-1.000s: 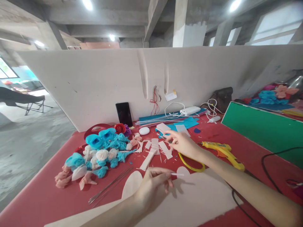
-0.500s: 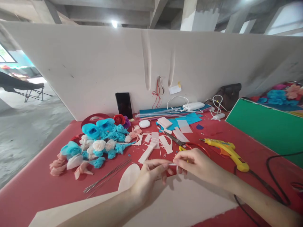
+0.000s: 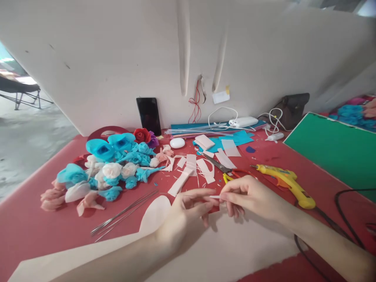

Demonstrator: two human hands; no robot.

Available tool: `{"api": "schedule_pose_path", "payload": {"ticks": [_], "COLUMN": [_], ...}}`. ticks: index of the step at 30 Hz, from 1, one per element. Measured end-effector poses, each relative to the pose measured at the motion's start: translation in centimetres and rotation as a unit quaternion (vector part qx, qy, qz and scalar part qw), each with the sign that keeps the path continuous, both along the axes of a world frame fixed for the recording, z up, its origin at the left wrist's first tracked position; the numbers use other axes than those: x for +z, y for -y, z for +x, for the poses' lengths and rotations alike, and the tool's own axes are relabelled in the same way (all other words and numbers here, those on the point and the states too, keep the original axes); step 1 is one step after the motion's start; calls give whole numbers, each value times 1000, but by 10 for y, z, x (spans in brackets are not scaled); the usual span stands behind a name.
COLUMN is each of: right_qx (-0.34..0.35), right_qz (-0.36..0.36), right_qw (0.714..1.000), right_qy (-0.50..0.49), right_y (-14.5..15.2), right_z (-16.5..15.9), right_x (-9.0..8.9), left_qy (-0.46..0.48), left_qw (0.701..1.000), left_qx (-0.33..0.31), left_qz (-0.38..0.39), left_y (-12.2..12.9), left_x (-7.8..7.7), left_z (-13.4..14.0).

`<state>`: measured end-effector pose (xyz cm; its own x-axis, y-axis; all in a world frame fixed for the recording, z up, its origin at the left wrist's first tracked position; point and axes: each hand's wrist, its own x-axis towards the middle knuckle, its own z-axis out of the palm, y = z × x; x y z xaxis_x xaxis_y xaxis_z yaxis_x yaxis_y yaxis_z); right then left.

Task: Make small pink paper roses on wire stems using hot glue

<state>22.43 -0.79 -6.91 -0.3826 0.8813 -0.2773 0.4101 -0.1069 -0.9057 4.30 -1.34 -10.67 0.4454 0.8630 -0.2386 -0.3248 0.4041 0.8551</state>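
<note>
Between my two hands runs a thin wire with a pale paper strip rolled round it (image 3: 215,197). My left hand (image 3: 186,211) is closed on its left part, thumb against fingers. At its right end, the thumb and fingertips of my right hand (image 3: 245,196) pinch the strip. Below both hands lies a large pale paper sheet (image 3: 235,243). Just beyond them are cut paper strips (image 3: 180,182), scissors (image 3: 217,161) and a yellow-handled tool (image 3: 227,178) partly hidden by my right hand. Several bare metal wires (image 3: 125,211) lie to the left.
Blue, white and pink paper flowers (image 3: 111,170) are heaped at the left on the red table (image 3: 44,243). A yellow glue gun (image 3: 284,182) with a dark cord lies right, near a green board (image 3: 337,152). A phone (image 3: 149,115) leans against the white partition (image 3: 117,58).
The view has tilted downward and shifted slightly. Both hands keep their hold on the paper-wrapped wire, and the fingers have shifted only a little.
</note>
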Motion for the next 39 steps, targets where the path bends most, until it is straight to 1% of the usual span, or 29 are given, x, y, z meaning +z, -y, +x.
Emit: {"api": "schedule_pose_path", "payload": {"ticks": [6, 10, 13, 18, 22, 26, 30, 35, 39], "right_qx": [-5, -10, -12, -20, -17, -39, -85, -143, -167], "right_qz": [-41, -58, -56, -38, -39, -15, 15, 57, 81], "right_qw": [999, 997, 996, 995, 997, 999, 996, 984, 970], "right_qy": [-31, -52, -68, -89, -63, -27, -30, -92, -156], "right_y": [-2, -5, -5, -3, -2, 0, 0, -4, -3], "right_z": [4, 4, 6, 10, 7, 4, 6, 16, 20], "right_x": [-1, -3, -4, -4, -6, -6, -1, 9, 15], "left_qy": [8, 20, 25, 44, 57, 54, 57, 53, 43], "left_qw": [1000, 1000, 1000, 999, 998, 998, 997, 997, 996], "left_qx": [26, 11, 0, 5, 11, 23, 40, 58, 61], "left_qz": [3, 1, 2, -5, -3, 9, 18, 27, 48], "left_y": [-1, -3, -4, -3, -1, -1, 0, -3, -5], "left_x": [-8, -11, -10, -8, -7, -7, -7, -2, 2], "left_z": [-3, -3, -3, 0, 2, 1, -2, -5, -9]}}
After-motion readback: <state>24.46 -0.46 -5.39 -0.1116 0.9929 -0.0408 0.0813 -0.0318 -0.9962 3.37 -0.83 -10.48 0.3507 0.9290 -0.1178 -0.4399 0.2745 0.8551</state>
